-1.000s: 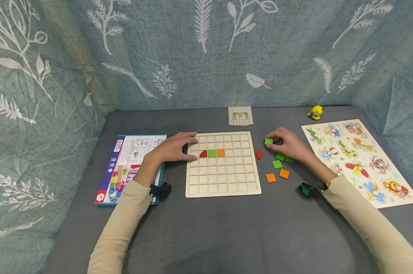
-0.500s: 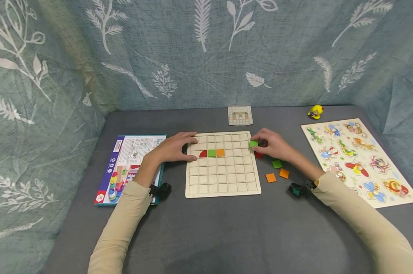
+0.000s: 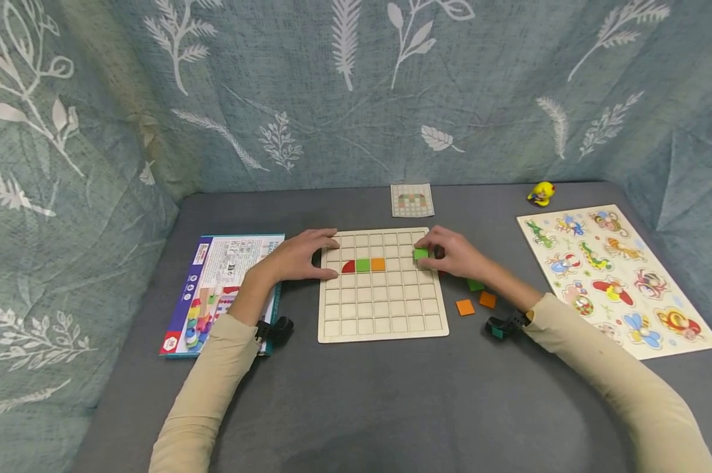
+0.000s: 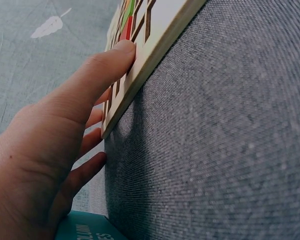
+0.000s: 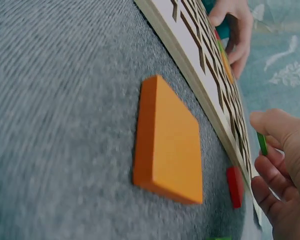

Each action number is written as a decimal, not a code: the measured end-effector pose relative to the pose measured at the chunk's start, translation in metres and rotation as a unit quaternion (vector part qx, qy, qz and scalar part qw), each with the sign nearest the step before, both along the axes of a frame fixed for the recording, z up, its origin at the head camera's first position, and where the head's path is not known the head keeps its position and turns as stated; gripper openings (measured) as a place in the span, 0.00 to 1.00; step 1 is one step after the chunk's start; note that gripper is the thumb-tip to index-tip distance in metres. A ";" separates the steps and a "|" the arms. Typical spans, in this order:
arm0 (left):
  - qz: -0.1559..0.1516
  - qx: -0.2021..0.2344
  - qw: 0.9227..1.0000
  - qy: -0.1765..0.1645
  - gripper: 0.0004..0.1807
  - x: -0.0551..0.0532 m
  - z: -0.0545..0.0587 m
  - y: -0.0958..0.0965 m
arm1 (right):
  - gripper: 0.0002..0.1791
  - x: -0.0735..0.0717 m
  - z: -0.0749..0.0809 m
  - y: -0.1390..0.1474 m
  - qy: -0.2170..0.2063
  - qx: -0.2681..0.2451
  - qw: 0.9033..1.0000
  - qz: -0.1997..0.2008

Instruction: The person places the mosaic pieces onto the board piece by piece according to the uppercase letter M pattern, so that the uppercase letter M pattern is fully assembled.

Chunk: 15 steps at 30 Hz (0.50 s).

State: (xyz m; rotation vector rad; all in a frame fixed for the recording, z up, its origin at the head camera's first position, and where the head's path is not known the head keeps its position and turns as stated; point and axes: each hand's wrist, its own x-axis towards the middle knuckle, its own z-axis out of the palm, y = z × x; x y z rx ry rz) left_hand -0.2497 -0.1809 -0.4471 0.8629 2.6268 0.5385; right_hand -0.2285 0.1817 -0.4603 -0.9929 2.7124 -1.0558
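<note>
A wooden grid board (image 3: pixel 383 309) lies mid-table. In its left part a red rounded tile (image 3: pixel 348 267), a green square tile (image 3: pixel 363 265) and an orange square tile (image 3: pixel 378 264) sit in a row. My left hand (image 3: pixel 299 256) rests at the board's left edge, its thumb (image 4: pixel 107 65) on the rim and its fingers spread. Over the board's right side, my right hand (image 3: pixel 455 253) pinches another green square tile (image 3: pixel 420 253) between thumb and fingers; the right wrist view shows this tile (image 5: pixel 262 143) edge-on.
Right of the board lie orange tiles (image 3: pixel 465 307), a partly hidden green tile (image 3: pixel 475 285) and a red tile (image 5: pixel 234 187). A pattern card (image 3: pixel 412 200) lies behind the board. Left is a printed box (image 3: pixel 214 295); right, an insect picture board (image 3: pixel 619 282) and a yellow toy (image 3: pixel 541 193).
My right hand has carried the green tile left, from beside the loose tiles to over the board's right side. My left hand has stayed at the board's left edge.
</note>
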 end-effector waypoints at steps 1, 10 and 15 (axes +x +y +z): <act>0.000 0.001 1.000 0.000 0.38 0.000 0.000 0.000 | 0.17 0.000 0.000 -0.001 -0.001 -0.001 1.000 0.002; -0.003 0.005 1.000 0.001 0.38 0.000 -0.001 0.000 | 0.17 -0.001 0.000 -0.019 0.004 -0.015 1.000 0.024; -0.002 0.005 1.000 -0.003 0.38 0.000 -0.001 -0.001 | 0.16 -0.001 0.000 -0.031 -0.002 -0.004 0.999 0.034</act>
